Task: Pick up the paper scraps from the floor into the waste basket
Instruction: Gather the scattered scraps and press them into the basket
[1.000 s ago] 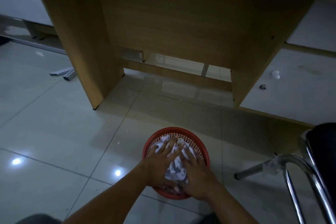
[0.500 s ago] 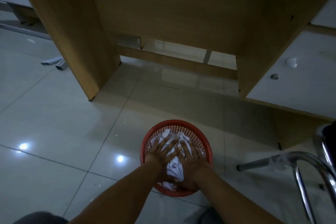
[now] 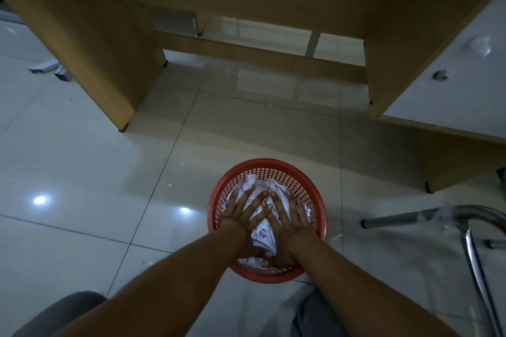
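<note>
Filling the red waste basket (image 3: 267,163) nearly to its rim, the crumpled white paper scraps (image 3: 262,230) lie heaped inside it. The basket stands on the tiled floor (image 3: 82,145) before the wooden desk (image 3: 82,35).

Much of the heap is hidden. Both hands lie over it, so only a wedge of paper between them and a few lumps beyond the fingertips show. How deep the paper goes cannot be seen, and the dim light makes single scraps hard to tell apart. The wrists cover part of the basket's near wall.

The left hand (image 3: 238,215) and the right hand (image 3: 290,218) press flat on the paper, fingers straight and spread, gripping nothing. Their fingers angle toward each other. Whether the inner fingertips touch cannot be told.

The basket stands upright, mouth facing up. It is round, so it has no long axis. The visible wedge of paper runs from near to far, widening away from the person.

Two tiny white flecks (image 3: 182,164) lie on the tiles left of the basket, too small to tell whether they are paper.

On the right, a metal chair frame (image 3: 410,217) is cut off by the picture's edge. Grey-clad knees (image 3: 63,309) are cut off along the bottom. Only the desk's side panels and back board show.
</note>
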Demonstrator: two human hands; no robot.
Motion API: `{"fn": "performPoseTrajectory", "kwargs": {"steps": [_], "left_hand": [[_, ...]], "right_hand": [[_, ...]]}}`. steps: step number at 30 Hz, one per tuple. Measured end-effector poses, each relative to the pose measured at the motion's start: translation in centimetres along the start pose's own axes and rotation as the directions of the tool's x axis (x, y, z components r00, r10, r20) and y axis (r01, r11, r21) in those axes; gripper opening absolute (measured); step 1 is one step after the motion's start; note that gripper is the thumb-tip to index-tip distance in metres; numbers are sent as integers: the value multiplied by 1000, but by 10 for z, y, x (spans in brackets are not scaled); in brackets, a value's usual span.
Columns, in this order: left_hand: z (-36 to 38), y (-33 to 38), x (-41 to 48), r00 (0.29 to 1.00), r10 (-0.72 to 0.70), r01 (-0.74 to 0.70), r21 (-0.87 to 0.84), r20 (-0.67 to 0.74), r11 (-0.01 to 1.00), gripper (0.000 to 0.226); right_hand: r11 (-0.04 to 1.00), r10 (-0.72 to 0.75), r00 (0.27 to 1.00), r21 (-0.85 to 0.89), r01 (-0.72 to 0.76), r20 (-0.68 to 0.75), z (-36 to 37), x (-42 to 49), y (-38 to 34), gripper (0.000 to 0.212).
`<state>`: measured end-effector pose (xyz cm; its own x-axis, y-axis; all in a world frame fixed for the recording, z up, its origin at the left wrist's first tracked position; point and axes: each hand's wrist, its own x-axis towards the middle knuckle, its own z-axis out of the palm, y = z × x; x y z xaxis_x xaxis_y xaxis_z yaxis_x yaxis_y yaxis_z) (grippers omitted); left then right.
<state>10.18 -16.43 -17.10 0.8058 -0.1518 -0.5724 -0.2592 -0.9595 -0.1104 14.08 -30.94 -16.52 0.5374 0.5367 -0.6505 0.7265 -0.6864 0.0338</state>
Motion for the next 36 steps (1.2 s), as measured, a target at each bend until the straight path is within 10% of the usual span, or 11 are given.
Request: {"fn": "performPoseTrajectory", "kwargs": {"steps": [36], "left_hand": [[20,16,29,989,-29,40,-68,148,997,110]], "right_hand": [[996,79,993,-43,-76,88,28,37,-5,119]]}}
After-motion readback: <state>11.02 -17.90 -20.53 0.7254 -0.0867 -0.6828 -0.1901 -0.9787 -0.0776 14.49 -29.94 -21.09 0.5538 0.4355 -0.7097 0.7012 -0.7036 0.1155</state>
